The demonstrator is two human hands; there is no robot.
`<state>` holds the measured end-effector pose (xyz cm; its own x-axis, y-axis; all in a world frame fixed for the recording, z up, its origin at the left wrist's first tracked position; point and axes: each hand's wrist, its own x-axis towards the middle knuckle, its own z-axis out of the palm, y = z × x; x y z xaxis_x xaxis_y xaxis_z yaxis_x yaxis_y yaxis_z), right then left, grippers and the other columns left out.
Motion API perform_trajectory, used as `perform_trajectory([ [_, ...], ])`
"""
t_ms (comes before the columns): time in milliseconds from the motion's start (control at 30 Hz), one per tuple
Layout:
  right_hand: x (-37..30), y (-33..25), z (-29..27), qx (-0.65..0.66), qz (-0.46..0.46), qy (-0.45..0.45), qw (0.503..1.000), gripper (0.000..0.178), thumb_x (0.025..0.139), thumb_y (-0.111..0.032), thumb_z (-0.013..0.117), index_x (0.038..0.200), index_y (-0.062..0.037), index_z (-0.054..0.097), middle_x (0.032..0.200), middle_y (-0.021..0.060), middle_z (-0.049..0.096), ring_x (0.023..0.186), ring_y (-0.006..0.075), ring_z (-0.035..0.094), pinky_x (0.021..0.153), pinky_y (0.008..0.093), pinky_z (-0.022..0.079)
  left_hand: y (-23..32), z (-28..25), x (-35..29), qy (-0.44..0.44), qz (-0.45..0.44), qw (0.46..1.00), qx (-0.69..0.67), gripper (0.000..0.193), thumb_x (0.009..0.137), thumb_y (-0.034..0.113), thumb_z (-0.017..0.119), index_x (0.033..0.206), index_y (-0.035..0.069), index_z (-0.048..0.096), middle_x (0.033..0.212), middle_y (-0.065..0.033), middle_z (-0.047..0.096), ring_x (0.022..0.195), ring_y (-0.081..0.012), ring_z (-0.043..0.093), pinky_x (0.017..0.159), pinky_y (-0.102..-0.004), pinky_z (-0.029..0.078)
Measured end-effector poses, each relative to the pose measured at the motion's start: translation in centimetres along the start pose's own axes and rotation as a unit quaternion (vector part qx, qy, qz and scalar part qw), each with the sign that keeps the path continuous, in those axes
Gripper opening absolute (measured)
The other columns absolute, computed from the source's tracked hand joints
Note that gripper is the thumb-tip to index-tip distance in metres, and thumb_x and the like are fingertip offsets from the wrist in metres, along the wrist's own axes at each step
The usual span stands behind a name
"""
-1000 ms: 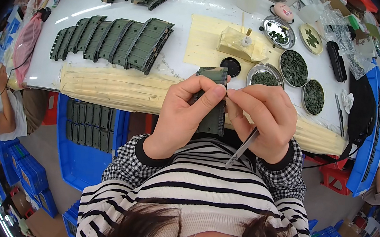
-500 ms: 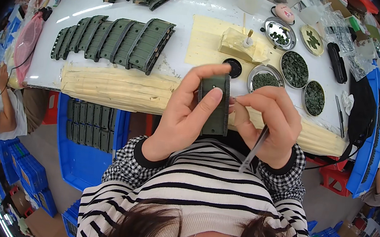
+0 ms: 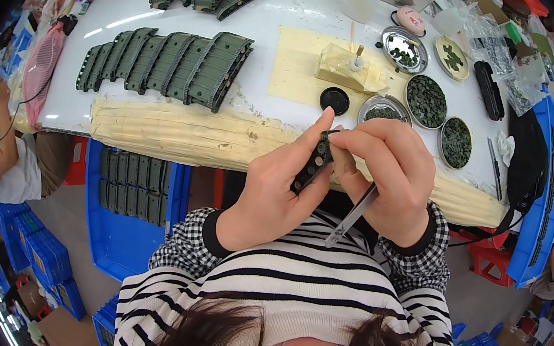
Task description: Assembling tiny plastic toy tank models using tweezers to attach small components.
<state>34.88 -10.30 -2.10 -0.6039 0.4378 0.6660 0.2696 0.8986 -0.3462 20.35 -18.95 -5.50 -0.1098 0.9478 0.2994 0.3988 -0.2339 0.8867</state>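
Left hand (image 3: 268,189) grips a green curved piece (image 3: 314,162), right hand (image 3: 392,179) close at its far end

The held piece is in the air on the near side of the yellow taped block (image 3: 343,74), tilted so that a dark face with brownish round spots shows. The left hand's fingers are closed around it, thumb on one side and forefinger stretched along the other. The right hand's thumb and forefinger meet at the piece's far end; whether they touch it or pinch something tiny is hard to make out. The same hand also holds a slim metal tool (image 3: 353,216), its free end slanting down toward the striped top (image 3: 300,271).

The taped block stands on a yellow sheet (image 3: 290,55) on the white tabletop (image 3: 262,55). Just nearer than the block lies a black round lid (image 3: 334,101), and right of that a steel dish (image 3: 364,106) with green bits, partly behind the right hand. To the block's right are two round dishes heaped with dark green chips (image 3: 426,102). Beyond it stands a translucent bottle (image 3: 362,4). Left of the block, a row of green curved pieces (image 3: 167,61) lies overlapping; below and left, past the padded near edge (image 3: 172,132), a blue crate (image 3: 122,244) holds more.
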Motion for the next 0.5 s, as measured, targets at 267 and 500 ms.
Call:
perform_trajectory([
  [267, 0.11, -0.20, -0.23, -0.029, -0.016, -0.007, 0.999, 0.031, 0.061, -0.004, 0.067, 0.092, -0.0034, 0.064, 0.082, 0.0034, 0.060, 0.067, 0.0174, 0.058, 0.060, 0.0283, 0.045, -0.06, 0.01, 0.14, 0.010, 0.065, 0.996, 0.052, 0.067, 0.076, -0.006, 0.063, 0.140, -0.003, 0.040, 0.075, -0.0153, 0.058, 0.061, -0.0257, 0.057, 0.060, -0.0320, 0.049],
  [500, -0.15, -0.51, -0.47, -0.007, -0.011, -0.032, 0.999, 0.031, 0.065, -0.007, 0.071, 0.095, -0.0016, 0.065, 0.085, 0.0057, 0.061, 0.067, 0.0184, 0.058, 0.060, 0.0285, 0.045, -0.21, -0.01, 0.08, 0.015, 0.080, 0.995, 0.063, 0.071, 0.074, -0.006, 0.064, 0.140, -0.005, 0.039, 0.075, -0.0157, 0.057, 0.062, -0.0271, 0.056, 0.061, -0.0337, 0.049],
])
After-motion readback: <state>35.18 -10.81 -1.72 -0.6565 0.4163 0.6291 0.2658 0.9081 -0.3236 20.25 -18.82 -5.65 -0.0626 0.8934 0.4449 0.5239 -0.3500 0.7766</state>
